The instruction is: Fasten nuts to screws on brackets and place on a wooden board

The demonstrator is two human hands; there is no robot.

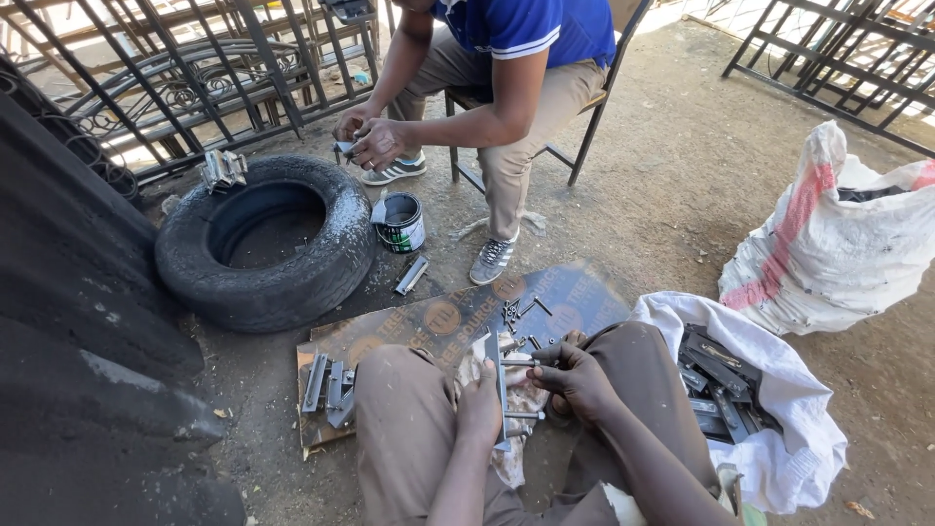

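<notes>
My left hand (479, 404) grips a flat metal hinge piece (497, 375) held upright between my knees. My right hand (575, 375) pinches a thin metal pin (518, 362) against the side of that piece. A second pin (523, 415) lies across a dirty rag (521, 397) below my hands. Several loose pins and bolts (521, 314) lie on a dark board (438, 321) on the ground in front of me. A stack of metal hinge pieces (329, 385) rests on the board's left end.
A seated person's hands (368, 136) hold a small metal part above an old tyre (263, 242). A paint tin (400, 222) stands beside it. An open white sack (750, 409) of metal parts lies at my right, a fuller sack (838, 234) beyond. Iron gates lean behind.
</notes>
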